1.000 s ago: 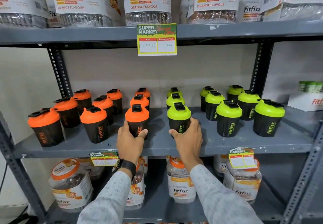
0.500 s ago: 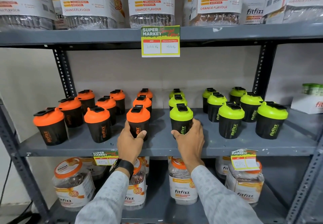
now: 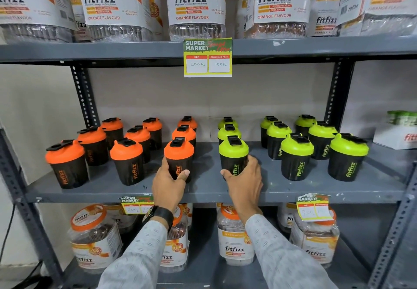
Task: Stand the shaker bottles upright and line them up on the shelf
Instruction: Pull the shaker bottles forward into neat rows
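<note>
Black shaker bottles stand upright in rows running front to back on the grey middle shelf point(image 3: 293, 192). Orange-lidded ones fill the left half, green-lidded ones the right. My left hand point(image 3: 168, 183) is wrapped around the base of the front orange-lidded shaker point(image 3: 179, 153) in the middle row. My right hand point(image 3: 244, 181) grips the base of the front green-lidded shaker point(image 3: 233, 153) beside it. Both bottles rest on the shelf near its front edge, a gap between them.
Large Fitfizz jars point(image 3: 196, 4) line the top shelf, and more jars point(image 3: 234, 241) sit on the bottom shelf under my arms. Price tags point(image 3: 207, 57) hang from the shelf edges. A white box point(image 3: 397, 135) sits at the far right. Perforated uprights point(image 3: 84, 99) frame the rack.
The camera view has shifted slightly down and left. Both hands stay on the same two front bottles, which have hardly moved.
</note>
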Demonstrator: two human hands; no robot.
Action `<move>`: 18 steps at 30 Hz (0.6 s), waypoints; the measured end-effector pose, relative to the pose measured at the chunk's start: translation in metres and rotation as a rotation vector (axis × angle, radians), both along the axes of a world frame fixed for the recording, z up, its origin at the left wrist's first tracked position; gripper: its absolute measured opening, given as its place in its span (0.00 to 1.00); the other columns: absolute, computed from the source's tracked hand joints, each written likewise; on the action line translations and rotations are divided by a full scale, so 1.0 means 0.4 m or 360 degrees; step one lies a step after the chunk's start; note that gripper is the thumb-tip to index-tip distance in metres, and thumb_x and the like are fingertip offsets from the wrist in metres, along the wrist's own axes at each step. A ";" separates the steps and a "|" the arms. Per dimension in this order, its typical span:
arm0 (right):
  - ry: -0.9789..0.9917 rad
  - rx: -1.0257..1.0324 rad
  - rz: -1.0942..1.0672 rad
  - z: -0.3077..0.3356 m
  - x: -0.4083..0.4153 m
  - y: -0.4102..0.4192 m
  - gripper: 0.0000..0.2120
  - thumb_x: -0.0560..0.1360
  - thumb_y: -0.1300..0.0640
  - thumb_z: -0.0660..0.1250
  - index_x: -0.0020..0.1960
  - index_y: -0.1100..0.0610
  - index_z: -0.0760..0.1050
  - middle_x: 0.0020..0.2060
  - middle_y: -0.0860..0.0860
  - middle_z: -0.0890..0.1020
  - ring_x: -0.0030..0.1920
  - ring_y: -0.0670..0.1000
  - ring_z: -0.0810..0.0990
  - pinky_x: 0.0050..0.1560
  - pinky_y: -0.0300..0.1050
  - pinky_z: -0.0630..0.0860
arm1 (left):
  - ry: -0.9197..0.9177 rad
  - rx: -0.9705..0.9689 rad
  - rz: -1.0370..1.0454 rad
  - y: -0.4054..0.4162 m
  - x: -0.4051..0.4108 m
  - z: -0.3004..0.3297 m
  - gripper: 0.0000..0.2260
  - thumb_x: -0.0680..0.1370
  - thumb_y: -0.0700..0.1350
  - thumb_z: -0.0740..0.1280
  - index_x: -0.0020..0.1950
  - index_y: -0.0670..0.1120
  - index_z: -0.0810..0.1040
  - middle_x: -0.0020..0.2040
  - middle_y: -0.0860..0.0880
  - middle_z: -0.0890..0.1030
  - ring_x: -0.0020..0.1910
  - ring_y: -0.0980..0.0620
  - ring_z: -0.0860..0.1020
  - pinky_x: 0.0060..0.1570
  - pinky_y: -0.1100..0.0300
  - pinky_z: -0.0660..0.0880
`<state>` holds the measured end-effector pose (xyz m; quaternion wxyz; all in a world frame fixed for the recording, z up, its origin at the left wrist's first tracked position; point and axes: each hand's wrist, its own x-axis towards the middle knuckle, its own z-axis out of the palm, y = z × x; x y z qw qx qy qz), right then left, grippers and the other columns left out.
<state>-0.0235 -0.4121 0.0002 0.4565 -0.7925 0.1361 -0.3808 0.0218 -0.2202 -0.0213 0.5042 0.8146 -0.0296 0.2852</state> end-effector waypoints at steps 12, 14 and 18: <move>-0.0251 -0.0049 0.0001 -0.020 -0.062 0.017 0.37 0.68 0.53 0.82 0.71 0.57 0.68 0.61 0.54 0.75 0.60 0.56 0.77 0.56 0.45 0.72 | -0.0236 -0.0243 0.0233 0.067 -0.120 -0.005 0.33 0.76 0.47 0.75 0.78 0.45 0.68 0.69 0.42 0.79 0.66 0.46 0.78 0.64 0.51 0.75; -0.0350 -0.0052 0.0006 -0.029 -0.073 0.043 0.33 0.69 0.54 0.81 0.68 0.57 0.70 0.58 0.52 0.75 0.57 0.55 0.77 0.56 0.48 0.75 | -0.0330 -0.0267 0.0331 0.112 -0.140 -0.006 0.27 0.77 0.46 0.74 0.75 0.45 0.73 0.65 0.42 0.81 0.62 0.48 0.80 0.61 0.53 0.76; -0.0430 -0.0072 0.0065 -0.037 -0.094 0.133 0.24 0.71 0.55 0.79 0.62 0.55 0.73 0.53 0.48 0.75 0.51 0.50 0.76 0.53 0.47 0.75 | -0.0413 -0.0388 0.0461 0.228 -0.141 -0.014 0.21 0.78 0.46 0.71 0.70 0.46 0.77 0.63 0.44 0.83 0.60 0.48 0.82 0.62 0.44 0.78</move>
